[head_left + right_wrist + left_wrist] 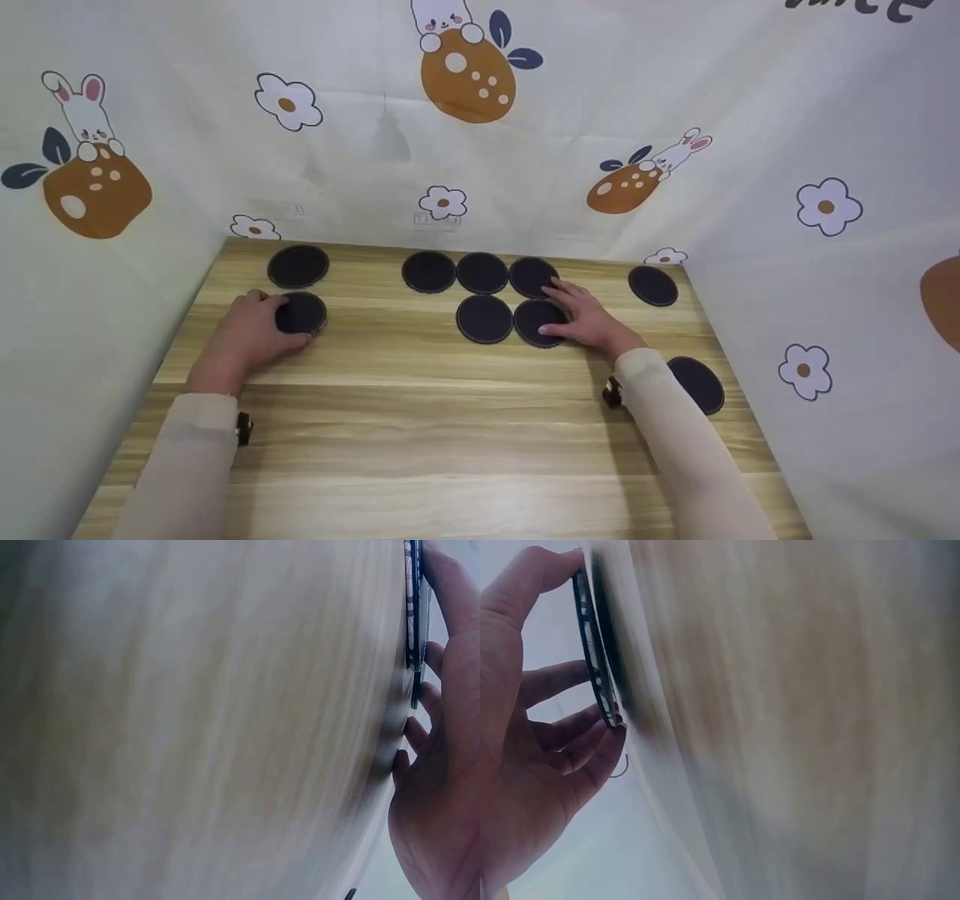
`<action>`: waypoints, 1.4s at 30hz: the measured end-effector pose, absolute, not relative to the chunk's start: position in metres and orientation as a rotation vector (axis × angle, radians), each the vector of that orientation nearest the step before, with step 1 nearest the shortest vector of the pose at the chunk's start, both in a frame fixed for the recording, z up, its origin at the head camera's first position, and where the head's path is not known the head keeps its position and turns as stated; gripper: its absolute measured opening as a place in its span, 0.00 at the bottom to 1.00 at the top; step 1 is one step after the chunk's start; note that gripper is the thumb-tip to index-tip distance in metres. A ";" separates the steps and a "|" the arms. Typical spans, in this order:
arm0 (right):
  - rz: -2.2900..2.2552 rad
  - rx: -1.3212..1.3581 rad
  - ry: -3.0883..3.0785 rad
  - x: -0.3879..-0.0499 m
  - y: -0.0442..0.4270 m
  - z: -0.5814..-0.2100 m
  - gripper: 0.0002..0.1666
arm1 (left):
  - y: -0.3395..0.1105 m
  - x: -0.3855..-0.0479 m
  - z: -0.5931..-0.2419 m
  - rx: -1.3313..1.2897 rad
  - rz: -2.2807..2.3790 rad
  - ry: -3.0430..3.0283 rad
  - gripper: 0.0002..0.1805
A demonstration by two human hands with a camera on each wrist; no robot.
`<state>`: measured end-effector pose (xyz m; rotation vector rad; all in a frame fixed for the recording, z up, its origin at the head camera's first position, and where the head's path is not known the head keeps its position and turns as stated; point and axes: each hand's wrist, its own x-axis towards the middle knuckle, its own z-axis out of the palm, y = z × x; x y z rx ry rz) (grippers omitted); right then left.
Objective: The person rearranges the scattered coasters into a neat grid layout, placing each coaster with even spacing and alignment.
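My left hand grips a round black coaster by its edges, thumb on the near side and fingers on the far side. In the left wrist view this coaster is seen edge-on, tilted slightly off the table, with a dark shadow beside it. Another black coaster lies just behind it. My right hand rests over the right end of a coaster group, its thumb on the near-row coaster and fingertips at the far-row coaster. In the right wrist view the fingers are spread along the table.
Three more coasters complete the middle group: two in the far row and one in the near row. At the right lie a far coaster and a nearer one, partly behind the sleeve. Printed cloth encloses the wooden table.
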<state>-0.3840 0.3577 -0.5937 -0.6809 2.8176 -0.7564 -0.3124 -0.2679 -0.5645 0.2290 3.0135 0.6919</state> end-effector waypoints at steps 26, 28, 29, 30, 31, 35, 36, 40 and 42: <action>-0.753 -0.663 2.808 -0.386 0.357 -0.594 0.55 | -0.219 -0.326 -0.559 0.414 0.758 2.951 0.51; -0.758 -0.657 2.802 -0.386 0.356 -0.594 0.55 | -0.214 -0.328 -0.559 0.439 0.748 2.950 0.51; -0.760 -0.658 2.801 -0.386 0.356 -0.594 0.55 | -0.212 -0.329 -0.559 0.451 0.746 2.951 0.51; -0.761 -0.659 2.801 -0.386 0.356 -0.594 0.55 | -0.209 -0.329 -0.558 0.462 0.744 2.951 0.51; -0.764 -0.659 2.800 -0.386 0.356 -0.594 0.55 | -0.206 -0.330 -0.558 0.472 0.744 2.951 0.50; -0.774 -0.651 2.797 -0.384 0.356 -0.593 0.55 | -0.196 -0.334 -0.559 0.508 0.748 2.943 0.50; -0.775 -0.648 2.796 -0.384 0.356 -0.593 0.55 | -0.193 -0.335 -0.560 0.513 0.748 2.940 0.50; -0.782 -0.642 2.792 -0.383 0.357 -0.592 0.55 | -0.183 -0.337 -0.561 0.522 0.747 2.926 0.52; -0.775 -0.643 2.792 -0.384 0.357 -0.593 0.55 | -0.178 -0.338 -0.561 0.537 0.739 2.927 0.52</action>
